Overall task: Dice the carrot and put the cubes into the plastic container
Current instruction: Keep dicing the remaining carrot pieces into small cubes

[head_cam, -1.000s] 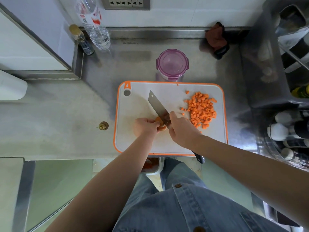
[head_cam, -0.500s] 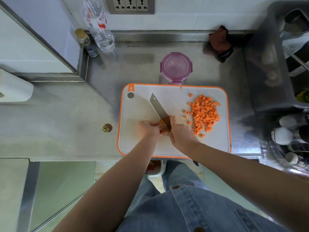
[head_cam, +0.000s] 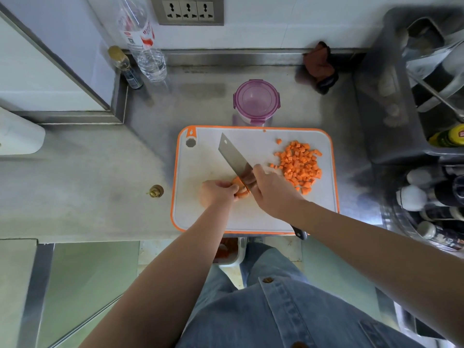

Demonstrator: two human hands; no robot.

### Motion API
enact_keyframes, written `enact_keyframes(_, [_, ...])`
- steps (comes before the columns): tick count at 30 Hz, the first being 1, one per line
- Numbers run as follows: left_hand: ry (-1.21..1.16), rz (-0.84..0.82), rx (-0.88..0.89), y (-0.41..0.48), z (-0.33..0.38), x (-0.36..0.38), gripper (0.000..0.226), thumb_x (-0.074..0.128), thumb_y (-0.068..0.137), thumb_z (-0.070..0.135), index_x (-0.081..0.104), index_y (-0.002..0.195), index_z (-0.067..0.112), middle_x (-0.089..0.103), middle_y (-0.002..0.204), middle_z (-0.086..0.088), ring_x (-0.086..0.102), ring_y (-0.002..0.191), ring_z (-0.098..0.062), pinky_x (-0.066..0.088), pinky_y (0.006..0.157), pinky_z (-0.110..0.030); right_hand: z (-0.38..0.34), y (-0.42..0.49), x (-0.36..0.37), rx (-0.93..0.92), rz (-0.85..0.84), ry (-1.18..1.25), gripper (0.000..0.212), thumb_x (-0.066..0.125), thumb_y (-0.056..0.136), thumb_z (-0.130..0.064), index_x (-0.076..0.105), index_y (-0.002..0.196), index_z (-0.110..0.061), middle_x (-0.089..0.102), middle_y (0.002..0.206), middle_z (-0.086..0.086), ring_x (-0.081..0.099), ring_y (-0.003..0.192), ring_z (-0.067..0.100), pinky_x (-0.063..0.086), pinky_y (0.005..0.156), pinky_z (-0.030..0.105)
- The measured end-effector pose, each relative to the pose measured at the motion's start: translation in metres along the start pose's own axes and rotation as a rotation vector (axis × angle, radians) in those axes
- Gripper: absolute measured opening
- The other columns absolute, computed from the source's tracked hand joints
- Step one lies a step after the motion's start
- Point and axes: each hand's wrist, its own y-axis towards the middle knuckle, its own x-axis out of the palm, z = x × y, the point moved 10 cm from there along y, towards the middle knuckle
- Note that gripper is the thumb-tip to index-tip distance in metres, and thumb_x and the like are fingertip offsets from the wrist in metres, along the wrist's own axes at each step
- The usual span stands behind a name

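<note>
Two hands work over one white cutting board (head_cam: pixel 200 217) with an orange rim, set on a steel bench (head_cam: pixel 100 172). Left hand (head_cam: pixel 217 193): fingers (head_cam: pixel 227 186) curled over the uncut carrot piece (head_cam: pixel 238 189) near the board's middle, pinning it down. Right hand (head_cam: pixel 272 190): fingers wrapped round the handle of a cleaver (head_cam: pixel 233 159), with one finger laid forward beside the blade. The black handle end juts out past the board's near edge. The blade slants away to the left, and its edge meets the carrot piece just beside the left fingertips. Carrot cubes (head_cam: pixel 300 165): one loose heap on the right half of the board, a few strays around it, well apart from the piece under the blade. Plastic container (head_cam: pixel 256 101): round, clear, purple-rimmed with clips, upright on the bench just behind the board's far edge. Whether its lid is on cannot be told. Far left corner of the bench: one clear water bottle (head_cam: pixel 143 46) and one small gold-capped bottle (head_cam: pixel 124 67), side by side. Far right, against the wall: one crumpled dark red cloth (head_cam: pixel 319 66). Below the bench's near edge: one tub (head_cam: pixel 228 249) holding orange scraps.
</note>
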Motion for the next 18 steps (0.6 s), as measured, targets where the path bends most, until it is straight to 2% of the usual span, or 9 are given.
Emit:
enact_keyframes(3, [-0.005,-0.004,0.01,0.001,-0.001,0.0,0.023,0.078,0.079,0.01,0.063,0.067,0.022,0.074,0.086,-0.004,0.072,0.079,-0.025,0.06,0.08,-0.042,-0.002,-0.005,0.006,0.014,-0.025,-0.008,0.019,0.04,0.099,-0.017,0.035,0.117,-0.011,0.045,0.067,0.001,0.043,0.056,0.014,0.028,0.045,0.026])
enact_keyframes(6, [-0.031,-0.019,0.01,0.003,-0.003,0.003,0.021,0.077,0.08,0.009,0.065,0.068,0.021,0.074,0.086,-0.006,0.072,0.078,-0.027,0.059,0.08,-0.044,-0.001,-0.008,0.009,0.042,-0.036,0.0,0.024,0.04,0.098,-0.013,0.036,0.121,-0.008,0.039,0.063,-0.002,0.037,0.055,0.012,0.024,0.045,0.026])
enact_keyframes(11, [-0.024,-0.021,0.008,0.005,-0.004,0.003,0.018,0.077,0.08,0.012,0.066,0.069,0.02,0.075,0.084,-0.005,0.073,0.076,-0.025,0.06,0.08,-0.043,-0.005,-0.005,0.015,0.067,-0.051,-0.046,0.036,0.041,0.097,-0.011,0.03,0.131,-0.007,0.037,0.066,-0.003,0.042,0.059,0.013,0.029,0.046,0.025])
enact_keyframes(14, [-0.029,-0.017,0.004,0.007,-0.004,0.002,0.02,0.077,0.08,0.01,0.066,0.068,0.02,0.074,0.082,-0.005,0.073,0.072,-0.023,0.06,0.076,-0.038,-0.005,-0.004,0.021,0.081,-0.063,-0.037,0.042,0.042,0.097,-0.01,0.027,0.136,-0.007,0.045,0.074,0.002,0.05,0.067,0.02,0.037,0.051,0.031])
enact_keyframes(18, [-0.072,-0.052,-0.028,0.01,-0.007,0.005,0.023,0.075,0.08,0.003,0.064,0.067,0.018,0.073,0.08,-0.008,0.073,0.071,-0.024,0.059,0.075,-0.036,-0.002,-0.002,0.03,0.109,-0.08,-0.034,0.04,0.042,0.096,-0.009,0.027,0.134,-0.009,0.046,0.08,0.005,0.048,0.072,0.022,0.033,0.052,0.028])
